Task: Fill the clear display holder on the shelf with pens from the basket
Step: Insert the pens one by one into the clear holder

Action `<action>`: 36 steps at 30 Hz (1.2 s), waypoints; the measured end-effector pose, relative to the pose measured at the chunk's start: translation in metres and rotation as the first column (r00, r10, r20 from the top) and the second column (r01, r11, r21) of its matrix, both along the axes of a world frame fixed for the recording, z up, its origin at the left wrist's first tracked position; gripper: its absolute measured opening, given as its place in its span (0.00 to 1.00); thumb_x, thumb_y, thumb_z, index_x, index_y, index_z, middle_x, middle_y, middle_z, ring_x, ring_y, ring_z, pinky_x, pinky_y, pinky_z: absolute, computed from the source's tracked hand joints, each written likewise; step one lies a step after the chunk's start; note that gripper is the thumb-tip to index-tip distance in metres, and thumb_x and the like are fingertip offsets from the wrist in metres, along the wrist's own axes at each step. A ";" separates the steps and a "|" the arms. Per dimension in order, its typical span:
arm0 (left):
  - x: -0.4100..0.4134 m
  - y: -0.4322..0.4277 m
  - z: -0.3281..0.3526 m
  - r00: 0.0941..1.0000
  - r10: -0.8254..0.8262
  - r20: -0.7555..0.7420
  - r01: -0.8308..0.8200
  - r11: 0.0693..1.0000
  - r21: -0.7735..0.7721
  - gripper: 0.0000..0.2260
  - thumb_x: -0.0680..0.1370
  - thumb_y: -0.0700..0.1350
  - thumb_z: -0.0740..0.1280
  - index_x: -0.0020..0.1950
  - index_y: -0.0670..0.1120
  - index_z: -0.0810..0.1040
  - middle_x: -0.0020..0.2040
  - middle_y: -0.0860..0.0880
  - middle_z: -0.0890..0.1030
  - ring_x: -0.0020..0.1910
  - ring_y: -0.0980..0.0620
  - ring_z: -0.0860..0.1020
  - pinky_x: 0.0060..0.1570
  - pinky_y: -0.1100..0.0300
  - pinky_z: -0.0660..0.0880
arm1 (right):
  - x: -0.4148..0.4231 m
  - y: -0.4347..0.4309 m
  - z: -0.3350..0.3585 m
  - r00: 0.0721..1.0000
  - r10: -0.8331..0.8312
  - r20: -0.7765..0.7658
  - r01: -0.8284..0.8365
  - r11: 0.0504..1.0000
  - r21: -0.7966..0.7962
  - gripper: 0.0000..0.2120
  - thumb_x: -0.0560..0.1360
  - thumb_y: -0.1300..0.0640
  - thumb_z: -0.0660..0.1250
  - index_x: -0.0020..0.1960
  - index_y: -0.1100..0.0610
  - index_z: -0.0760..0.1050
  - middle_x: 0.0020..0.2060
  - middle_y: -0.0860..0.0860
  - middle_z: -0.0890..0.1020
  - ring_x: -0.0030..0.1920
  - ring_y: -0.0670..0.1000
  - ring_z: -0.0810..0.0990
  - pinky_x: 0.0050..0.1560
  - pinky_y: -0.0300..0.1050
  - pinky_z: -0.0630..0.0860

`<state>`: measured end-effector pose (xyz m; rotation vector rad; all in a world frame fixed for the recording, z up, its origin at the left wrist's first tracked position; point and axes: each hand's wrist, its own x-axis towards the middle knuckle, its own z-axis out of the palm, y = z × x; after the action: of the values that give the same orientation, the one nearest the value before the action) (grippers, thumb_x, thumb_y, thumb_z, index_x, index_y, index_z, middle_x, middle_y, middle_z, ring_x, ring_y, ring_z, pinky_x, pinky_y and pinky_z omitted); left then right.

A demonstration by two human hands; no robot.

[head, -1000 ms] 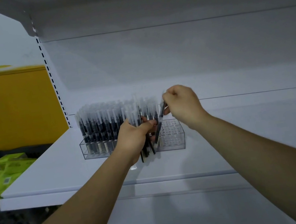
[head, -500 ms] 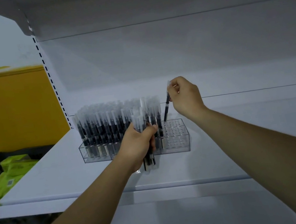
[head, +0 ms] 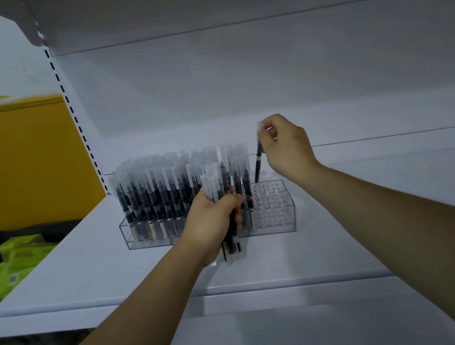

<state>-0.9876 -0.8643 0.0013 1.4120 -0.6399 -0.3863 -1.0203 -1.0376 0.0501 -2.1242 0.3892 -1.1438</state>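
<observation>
Head view: my left hand (head: 211, 223) grips a bundle of pens (head: 223, 202) before the clear holder (head: 273, 212), mid-shelf (head: 87, 270). My right hand (head: 285, 146) pinches one pen (head: 258, 161), tip over the holder's empty right-end holes.

Clear glossy plastic holder (head: 279, 217) on a smooth matt white shelf (head: 88, 276).

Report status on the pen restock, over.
Left hand grips spare pen bundle in front of clear holder. Right hand pinches single pen, tip over holder's empty right-end holes. Nothing in the way.
</observation>
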 end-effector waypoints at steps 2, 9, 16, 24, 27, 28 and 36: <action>0.000 0.001 0.001 1.000 -0.004 0.005 0.004 1.000 -0.003 0.06 0.78 0.34 0.63 0.44 0.42 0.69 0.29 0.49 0.71 0.29 0.50 0.70 0.29 0.57 0.70 | -0.001 0.000 0.000 1.000 -0.001 0.021 0.001 1.000 0.004 0.08 0.81 0.54 0.59 0.54 0.55 0.74 0.39 0.47 0.78 0.40 0.52 0.79 0.47 0.49 0.77; 0.001 0.001 0.000 1.000 0.016 -0.010 -0.016 1.000 -0.005 0.06 0.78 0.34 0.63 0.44 0.42 0.69 0.30 0.48 0.71 0.29 0.49 0.70 0.31 0.55 0.70 | -0.002 0.002 0.005 0.998 0.005 0.061 -0.004 1.000 -0.015 0.08 0.81 0.54 0.60 0.54 0.56 0.75 0.40 0.48 0.79 0.38 0.50 0.78 0.45 0.46 0.76; 0.000 0.002 0.002 0.998 0.027 -0.052 -0.029 0.999 -0.036 0.06 0.78 0.33 0.61 0.44 0.42 0.69 0.33 0.46 0.71 0.30 0.49 0.70 0.30 0.56 0.71 | -0.001 0.002 0.011 1.000 -0.030 0.009 0.030 0.998 -0.057 0.10 0.82 0.54 0.58 0.56 0.57 0.74 0.38 0.47 0.77 0.39 0.51 0.78 0.46 0.47 0.76; 0.000 0.003 0.002 0.998 0.024 -0.060 -0.027 0.999 -0.036 0.07 0.77 0.32 0.60 0.42 0.42 0.70 0.34 0.45 0.72 0.32 0.48 0.72 0.33 0.54 0.71 | 0.003 0.003 -0.002 0.997 -0.012 -0.082 0.009 0.999 -0.035 0.11 0.82 0.52 0.58 0.54 0.58 0.74 0.37 0.49 0.78 0.41 0.57 0.80 0.45 0.50 0.77; -0.001 0.003 0.001 0.999 0.008 -0.041 -0.009 0.999 -0.039 0.08 0.78 0.31 0.60 0.41 0.42 0.70 0.34 0.46 0.72 0.32 0.49 0.72 0.35 0.54 0.71 | 0.006 0.005 -0.010 0.993 -0.001 -0.119 0.001 1.000 0.001 0.12 0.82 0.51 0.58 0.56 0.59 0.74 0.36 0.46 0.76 0.36 0.53 0.77 0.41 0.47 0.76; 0.000 0.003 0.001 1.000 0.003 -0.031 -0.004 0.999 -0.037 0.08 0.78 0.32 0.61 0.42 0.42 0.70 0.34 0.46 0.73 0.32 0.49 0.73 0.36 0.53 0.72 | 0.007 0.005 -0.011 0.993 0.009 -0.119 -0.007 1.000 0.019 0.12 0.82 0.51 0.58 0.57 0.59 0.74 0.36 0.45 0.75 0.34 0.49 0.75 0.39 0.44 0.74; 0.000 0.004 -0.001 1.000 0.009 0.030 -0.008 1.000 -0.025 0.04 0.80 0.36 0.63 0.47 0.40 0.78 0.36 0.49 0.81 0.33 0.52 0.79 0.37 0.58 0.76 | 0.008 0.006 -0.017 0.965 0.033 -0.259 -0.046 0.998 -0.046 0.11 0.82 0.53 0.57 0.58 0.58 0.73 0.37 0.51 0.78 0.32 0.48 0.74 0.33 0.42 0.70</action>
<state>-0.9871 -0.8603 0.0005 1.3987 -0.6609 -0.3497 -1.0125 -1.0313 0.0334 -2.3239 0.4372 -0.8634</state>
